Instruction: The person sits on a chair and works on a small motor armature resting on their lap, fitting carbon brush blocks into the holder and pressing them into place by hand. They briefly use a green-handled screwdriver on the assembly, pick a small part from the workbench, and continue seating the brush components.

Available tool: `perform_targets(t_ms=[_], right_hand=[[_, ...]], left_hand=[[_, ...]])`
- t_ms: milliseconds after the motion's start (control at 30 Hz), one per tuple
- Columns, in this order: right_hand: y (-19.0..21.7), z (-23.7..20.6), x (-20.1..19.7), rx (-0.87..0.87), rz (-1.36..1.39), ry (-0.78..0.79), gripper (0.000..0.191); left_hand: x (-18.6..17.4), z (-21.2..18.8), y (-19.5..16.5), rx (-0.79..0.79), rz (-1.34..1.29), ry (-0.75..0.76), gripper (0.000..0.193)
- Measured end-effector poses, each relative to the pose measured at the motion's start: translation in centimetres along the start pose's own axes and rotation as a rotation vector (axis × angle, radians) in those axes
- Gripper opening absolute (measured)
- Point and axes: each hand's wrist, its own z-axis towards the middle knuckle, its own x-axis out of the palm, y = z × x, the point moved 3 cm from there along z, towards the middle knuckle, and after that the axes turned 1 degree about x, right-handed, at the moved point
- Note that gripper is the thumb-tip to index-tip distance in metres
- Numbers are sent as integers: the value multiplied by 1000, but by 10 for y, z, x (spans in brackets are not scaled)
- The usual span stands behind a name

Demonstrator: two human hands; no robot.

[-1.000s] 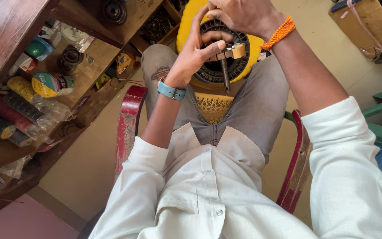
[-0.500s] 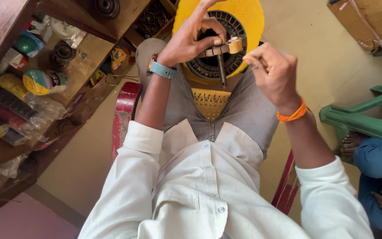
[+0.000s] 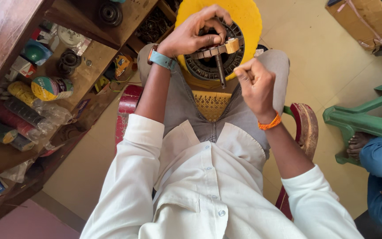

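R hand [image 3: 256, 84], nearest, is balled w/ fingers pressed together, maybe pinching a fine wire — can't tell; I'd keep any pull steady & in line so nothing snags. L hand [image 3: 194, 36] has fingers curled round the winding tool [image 3: 215, 52] on the dark stator ring [image 3: 211, 59], which sits on the yellow disc [image 3: 244, 20] above the knees; grip firm so it can't rotate.

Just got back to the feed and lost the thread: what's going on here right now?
A seated person in a white shirt works over a round slotted motor core resting on a yellow stool at their knees. The left hand grips the core's top edge beside a small wooden block. The right hand is closed in a pinch just beside it, apparently pulling something too thin to see. Tape rolls fill the shelf at left.
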Motion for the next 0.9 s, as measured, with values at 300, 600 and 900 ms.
perform_targets(t_ms=[300,600,900], right_hand=[[-26,-16,2,66,-103,11,23],[-38,-3,-26,130,-92,-70,24],[-35,-2,-22,117,-176,-19,16]], left_hand=[[26,-15,-54,27,453,-171,50],[89,-12,-56,-188,901,-687,42],[86,-17,-44,-154,880,-743,34]])
